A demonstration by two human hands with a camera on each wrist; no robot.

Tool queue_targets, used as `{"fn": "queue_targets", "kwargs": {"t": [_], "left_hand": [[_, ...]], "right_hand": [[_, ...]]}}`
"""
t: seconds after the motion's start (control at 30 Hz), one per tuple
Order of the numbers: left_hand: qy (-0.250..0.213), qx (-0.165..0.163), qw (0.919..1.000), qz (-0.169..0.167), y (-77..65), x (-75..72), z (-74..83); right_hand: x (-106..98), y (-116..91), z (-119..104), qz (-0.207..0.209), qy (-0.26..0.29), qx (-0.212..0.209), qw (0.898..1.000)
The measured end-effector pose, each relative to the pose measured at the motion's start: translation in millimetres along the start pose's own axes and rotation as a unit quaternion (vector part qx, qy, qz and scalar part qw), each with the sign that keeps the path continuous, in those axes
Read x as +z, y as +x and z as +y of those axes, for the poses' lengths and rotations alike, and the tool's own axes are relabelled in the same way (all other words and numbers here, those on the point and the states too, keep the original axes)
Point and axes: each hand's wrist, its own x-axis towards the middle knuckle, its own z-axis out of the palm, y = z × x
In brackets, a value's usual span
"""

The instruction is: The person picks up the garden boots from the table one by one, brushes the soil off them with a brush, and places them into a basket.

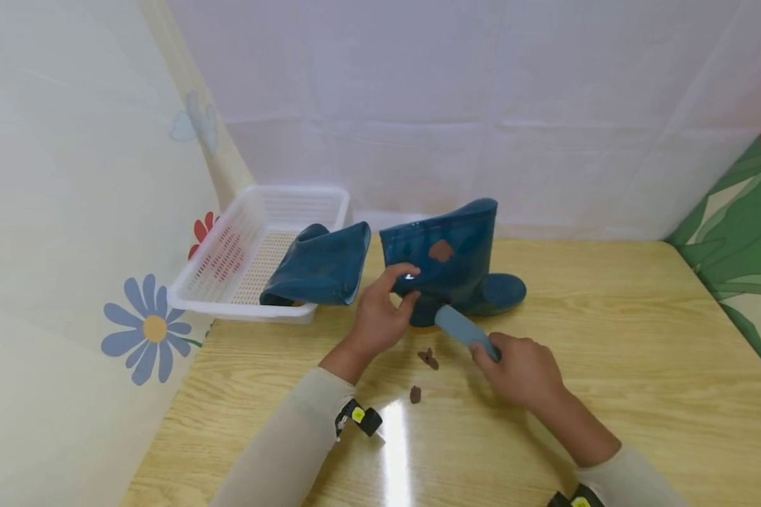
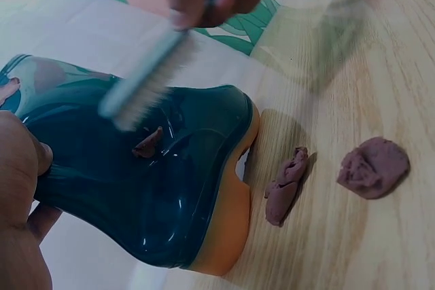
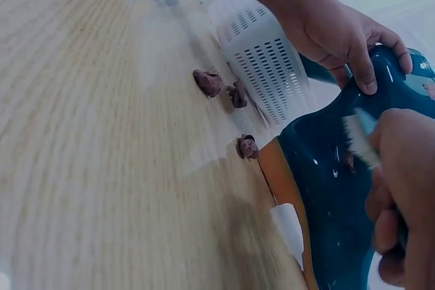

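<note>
A dark teal rubber boot (image 1: 466,239) with an orange sole stands on the table, toe to the right. My left hand (image 1: 380,313) grips its shaft just above the ankle, thumb on the near side. In my right hand (image 1: 525,372) is a brush (image 1: 459,326) with a blue-grey back and whitish bristles. Its bristles face the foot of the boot, close by a small brown smear (image 2: 147,143) in the left wrist view. Higher on the shaft sticks a larger brown patch (image 1: 440,251). Brown clay-like lumps (image 2: 375,168) lie beside the sole.
To the left stands a white perforated plastic basket (image 1: 209,308). A second teal boot (image 1: 323,264) lies on its side across the basket's right rim. The wood-grain table (image 1: 640,366) meets a pale cloth backdrop behind, with flower-printed walls on both sides.
</note>
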Motion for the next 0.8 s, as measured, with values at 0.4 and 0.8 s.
{"fn": "queue_targets", "kwargs": {"t": [0.4,0.8], "left_hand": [[0.002,0.003,1.0,-0.004,-0.9,0.9,-0.6],[-0.005,0.009,0.9999,-0.001,-1.3,-0.2,-0.6]], "right_hand": [[0.9,3.9,-4.7,-0.051,-0.017,0.014,0.998],[-2.4,6.2,-3.6,0.007,-0.057,0.013,0.998]]}}
